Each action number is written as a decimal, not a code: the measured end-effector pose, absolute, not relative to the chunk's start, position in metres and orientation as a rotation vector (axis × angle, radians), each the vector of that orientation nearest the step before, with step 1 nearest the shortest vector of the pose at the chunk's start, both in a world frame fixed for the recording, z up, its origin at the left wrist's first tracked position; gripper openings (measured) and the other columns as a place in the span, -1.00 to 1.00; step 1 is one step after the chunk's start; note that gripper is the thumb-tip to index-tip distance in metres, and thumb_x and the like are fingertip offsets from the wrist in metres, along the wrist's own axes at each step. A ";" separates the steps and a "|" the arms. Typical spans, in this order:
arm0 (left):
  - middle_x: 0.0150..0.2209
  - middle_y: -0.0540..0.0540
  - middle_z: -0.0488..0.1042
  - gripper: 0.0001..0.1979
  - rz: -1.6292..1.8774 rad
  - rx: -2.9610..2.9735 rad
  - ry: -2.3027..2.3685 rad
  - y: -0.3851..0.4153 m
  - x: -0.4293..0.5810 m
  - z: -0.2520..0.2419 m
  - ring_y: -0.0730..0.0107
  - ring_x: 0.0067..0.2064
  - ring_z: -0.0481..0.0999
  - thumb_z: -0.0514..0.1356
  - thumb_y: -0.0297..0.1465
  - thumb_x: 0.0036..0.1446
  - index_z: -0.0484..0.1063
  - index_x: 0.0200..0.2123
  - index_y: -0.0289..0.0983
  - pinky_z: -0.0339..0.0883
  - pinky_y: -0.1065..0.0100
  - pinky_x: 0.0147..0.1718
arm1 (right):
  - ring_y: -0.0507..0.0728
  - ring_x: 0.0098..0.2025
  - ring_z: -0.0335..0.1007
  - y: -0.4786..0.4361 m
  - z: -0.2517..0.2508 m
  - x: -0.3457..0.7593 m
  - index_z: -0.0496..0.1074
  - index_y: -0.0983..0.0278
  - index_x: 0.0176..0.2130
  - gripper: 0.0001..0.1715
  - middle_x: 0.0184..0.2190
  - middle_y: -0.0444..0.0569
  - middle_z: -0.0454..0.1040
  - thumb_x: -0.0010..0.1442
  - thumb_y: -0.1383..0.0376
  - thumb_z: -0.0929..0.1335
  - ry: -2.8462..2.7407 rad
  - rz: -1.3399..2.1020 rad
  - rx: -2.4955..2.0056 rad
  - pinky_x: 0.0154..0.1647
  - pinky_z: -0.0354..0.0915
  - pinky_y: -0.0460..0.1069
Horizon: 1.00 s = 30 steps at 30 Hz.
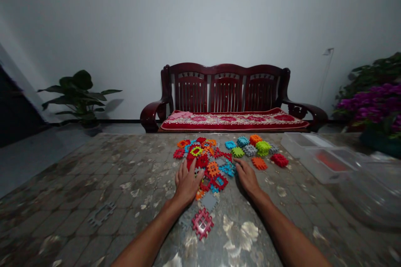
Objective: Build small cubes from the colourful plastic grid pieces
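Observation:
My left hand [188, 179] rests on the left side of a loose heap of plastic tiles, its fingers spread and nothing gripped. The heap mixes red, blue, grey and orange pieces, among them an orange window tile [213, 169] and a lime frame [196, 151]. At the heap's right edge is my right hand [247, 175], fingers apart, its tips beside the blue tiles [228, 167]. Nearest me lies a dark red window tile [202, 223], with a flat grey tile [209, 201] just beyond it.
Small stacks stand right of the heap, including lime [263, 147], grey [249, 150] and red [279, 159] ones. Clear plastic boxes [328, 162] sit at the right. A grey frame [102, 213] lies at left on the patterned table [140, 233]. A wooden bench [225, 91] stands behind.

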<state>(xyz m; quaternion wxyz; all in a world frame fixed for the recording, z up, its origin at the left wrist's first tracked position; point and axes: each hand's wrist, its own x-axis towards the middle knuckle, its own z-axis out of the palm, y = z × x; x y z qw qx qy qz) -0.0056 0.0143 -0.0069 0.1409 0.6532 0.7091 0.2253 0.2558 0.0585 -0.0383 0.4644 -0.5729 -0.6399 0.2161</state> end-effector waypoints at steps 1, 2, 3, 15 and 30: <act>0.54 -0.37 0.01 -0.31 0.639 1.924 1.990 0.007 -0.010 -0.006 -0.10 0.54 0.02 0.03 -0.08 0.37 0.17 0.48 -0.18 0.01 -0.21 0.40 | 0.30 0.16 0.47 0.059 -0.038 0.256 0.60 0.23 0.06 -0.48 0.06 0.12 0.62 0.29 0.13 0.24 -1.557 0.540 -1.405 0.33 0.27 0.27; 0.55 -0.37 -0.03 -0.27 0.627 1.990 1.922 -0.002 -0.016 -0.006 -0.12 0.55 -0.02 0.09 -0.07 0.33 0.15 0.49 -0.17 -0.01 -0.22 0.41 | 0.30 0.15 0.48 0.059 -0.038 0.256 0.60 0.23 0.05 -0.49 0.06 0.12 0.62 0.28 0.13 0.24 -1.551 0.544 -1.403 0.32 0.28 0.27; 0.56 -0.36 -0.07 -0.19 0.591 2.067 1.848 -0.014 -0.023 -0.008 -0.15 0.56 -0.08 0.18 -0.06 0.26 0.11 0.50 -0.16 -0.04 -0.24 0.42 | 0.30 0.15 0.48 0.059 -0.039 0.256 0.60 0.23 0.05 -0.49 0.06 0.12 0.62 0.28 0.14 0.24 -1.554 0.540 -1.399 0.31 0.29 0.27; 0.57 -0.30 -0.10 0.12 0.559 2.675 1.600 -0.047 -0.021 -0.041 -0.32 0.54 -0.07 0.44 -0.04 -0.04 0.04 0.53 -0.04 -0.09 -0.33 0.41 | 0.32 0.22 0.39 0.052 -0.043 0.248 0.58 0.22 0.09 -0.52 0.14 0.13 0.58 0.32 0.19 0.25 -1.806 0.359 -1.482 0.34 0.20 0.25; 0.51 -0.27 0.13 -0.34 0.846 2.587 1.805 0.012 0.019 -0.008 -0.06 0.52 0.06 0.21 -0.19 0.29 0.25 0.43 -0.09 -0.14 -0.25 0.44 | 0.26 0.24 0.39 0.054 -0.045 0.252 0.56 0.22 0.13 -0.49 0.17 0.12 0.55 0.32 0.20 0.22 -1.698 0.427 -1.429 0.36 0.22 0.21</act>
